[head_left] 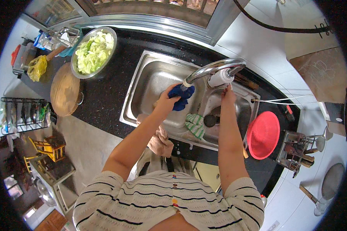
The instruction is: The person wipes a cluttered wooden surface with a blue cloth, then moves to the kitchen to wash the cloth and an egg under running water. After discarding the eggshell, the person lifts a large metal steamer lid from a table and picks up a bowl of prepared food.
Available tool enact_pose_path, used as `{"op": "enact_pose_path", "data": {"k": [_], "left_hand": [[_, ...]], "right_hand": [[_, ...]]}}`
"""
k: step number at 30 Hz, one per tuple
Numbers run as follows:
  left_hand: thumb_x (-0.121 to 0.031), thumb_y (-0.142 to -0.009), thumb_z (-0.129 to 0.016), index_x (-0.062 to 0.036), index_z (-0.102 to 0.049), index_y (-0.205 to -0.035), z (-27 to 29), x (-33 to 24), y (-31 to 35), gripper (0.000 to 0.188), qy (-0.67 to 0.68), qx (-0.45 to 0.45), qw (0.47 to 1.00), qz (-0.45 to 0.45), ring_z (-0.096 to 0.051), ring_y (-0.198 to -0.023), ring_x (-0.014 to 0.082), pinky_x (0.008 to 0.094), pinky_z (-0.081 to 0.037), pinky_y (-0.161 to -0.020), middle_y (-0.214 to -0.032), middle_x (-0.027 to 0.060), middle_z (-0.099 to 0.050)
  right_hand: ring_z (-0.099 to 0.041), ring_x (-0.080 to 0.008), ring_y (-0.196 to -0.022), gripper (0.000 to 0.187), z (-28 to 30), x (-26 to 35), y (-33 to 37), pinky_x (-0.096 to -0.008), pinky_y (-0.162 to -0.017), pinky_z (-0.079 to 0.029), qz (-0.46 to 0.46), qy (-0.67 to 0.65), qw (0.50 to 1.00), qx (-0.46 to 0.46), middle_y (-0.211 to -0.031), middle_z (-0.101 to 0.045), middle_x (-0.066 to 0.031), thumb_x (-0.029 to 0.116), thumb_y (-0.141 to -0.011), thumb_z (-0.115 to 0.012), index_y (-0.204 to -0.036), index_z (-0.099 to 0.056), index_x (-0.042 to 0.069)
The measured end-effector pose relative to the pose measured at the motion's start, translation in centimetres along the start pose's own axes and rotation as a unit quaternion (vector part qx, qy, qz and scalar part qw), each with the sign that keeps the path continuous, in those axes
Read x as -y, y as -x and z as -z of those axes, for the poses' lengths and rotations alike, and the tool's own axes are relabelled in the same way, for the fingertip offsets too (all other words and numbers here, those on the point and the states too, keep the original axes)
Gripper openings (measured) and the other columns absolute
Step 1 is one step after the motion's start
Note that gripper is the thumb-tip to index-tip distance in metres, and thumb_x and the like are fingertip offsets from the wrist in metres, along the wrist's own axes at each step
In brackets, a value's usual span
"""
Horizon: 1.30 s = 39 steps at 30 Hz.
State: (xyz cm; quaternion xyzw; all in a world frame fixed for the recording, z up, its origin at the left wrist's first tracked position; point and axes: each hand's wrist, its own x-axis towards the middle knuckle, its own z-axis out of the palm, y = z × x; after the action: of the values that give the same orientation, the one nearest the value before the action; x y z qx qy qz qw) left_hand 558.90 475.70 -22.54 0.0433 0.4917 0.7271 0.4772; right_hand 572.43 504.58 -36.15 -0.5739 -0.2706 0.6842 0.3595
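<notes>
Over the left basin of the steel double sink (133,96), my left hand (168,99) grips a bunched dark blue cloth (182,95). The cloth sits right under the spout of the chrome faucet (214,68). My right hand (228,95) reaches to the faucet's base, just below a white cylinder (221,78); its fingers are closed, and what they hold is too small to make out. A green-and-white striped cloth (195,125) drapes over the divider between the basins. Beside it, in the right basin, lies a dark round object (209,120).
A steel bowl of chopped cabbage (93,53) and a round wooden board (64,89) stand on the black counter at left. To the right are a red plastic basket (263,134) and a utensil rack (293,150). A pinkish towel (160,143) hangs over the front edge.
</notes>
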Motion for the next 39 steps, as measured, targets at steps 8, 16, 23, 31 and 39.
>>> {"op": "enact_pose_path", "data": {"k": [8, 16, 23, 31, 39], "left_hand": [[0.008, -0.083, -0.052, -0.0102, -0.046, -0.13, 1.7, 1.2, -1.2, 0.05, -0.066, 0.009, 0.996, -0.059, -0.066, -0.088, 0.0273, 0.0386, -0.057, -0.076, -0.107, 0.0119, -0.062], [0.01, -0.082, -0.05, -0.0124, -0.049, -0.128, 0.8, 0.4, -0.2, 0.051, 0.014, 0.014, 0.999, -0.041, -0.063, -0.095, 0.0252, 0.0358, -0.054, -0.081, -0.114, 0.0111, -0.059], [0.01, -0.072, -0.061, -0.0142, -0.048, -0.131, 2.0, 0.7, 0.9, 0.065, -0.286, 0.011, 0.938, -0.195, -0.051, -0.111, 0.0256, 0.0316, -0.049, -0.084, -0.121, 0.0094, -0.054], [-0.023, -0.082, -0.071, -0.0047, -0.061, -0.115, 5.4, 2.0, 2.2, 0.039, -0.244, -0.104, 0.958, -0.107, -0.061, -0.083, 0.0173, 0.0325, -0.047, -0.08, -0.094, 0.0095, -0.067], [-0.012, -0.095, -0.053, -0.0038, -0.054, -0.109, 5.0, 0.8, 2.4, 0.016, -0.117, -0.127, 0.952, -0.253, -0.054, -0.083, 0.0075, 0.0233, -0.045, -0.075, -0.091, 0.0015, -0.06]], "right_hand": [[-0.051, -0.0149, -0.062, 0.018, -0.8, -0.3, 0.0, -0.03, -0.051, -0.041, 0.032, -0.004, 0.999, -0.035, -0.074, -0.055, -0.0042, 0.02, -0.087, -0.067, -0.085, -0.058, 0.004], [-0.054, -0.0168, -0.075, 0.029, 0.3, -3.1, 3.4, -0.0353, -0.063, -0.047, -0.116, 0.008, 0.986, 0.116, -0.086, -0.057, -0.0035, 0.037, -0.091, -0.057, -0.098, -0.059, 0.01], [-0.052, -0.0173, -0.106, 0.05, -8.3, -2.0, 18.0, -0.0388, -0.087, -0.044, -0.195, 0.22, 0.87, 0.395, -0.116, -0.056, -0.0048, 0.051, -0.088, -0.056, -0.121, -0.053, 0.013], [-0.052, -0.0114, -0.091, 0.047, -11.2, -1.5, 17.3, -0.0275, -0.08, -0.042, 0.13, 0.291, 0.843, 0.433, -0.098, -0.059, -0.0051, 0.039, -0.091, -0.059, -0.112, -0.058, -0.004], [-0.049, -0.0128, -0.09, 0.057, -11.4, -1.3, 18.8, -0.0258, -0.074, -0.046, 0.121, 0.273, 0.826, 0.478, -0.129, -0.045, -0.0079, 0.025, -0.093, -0.056, -0.144, -0.033, 0.013]]}}
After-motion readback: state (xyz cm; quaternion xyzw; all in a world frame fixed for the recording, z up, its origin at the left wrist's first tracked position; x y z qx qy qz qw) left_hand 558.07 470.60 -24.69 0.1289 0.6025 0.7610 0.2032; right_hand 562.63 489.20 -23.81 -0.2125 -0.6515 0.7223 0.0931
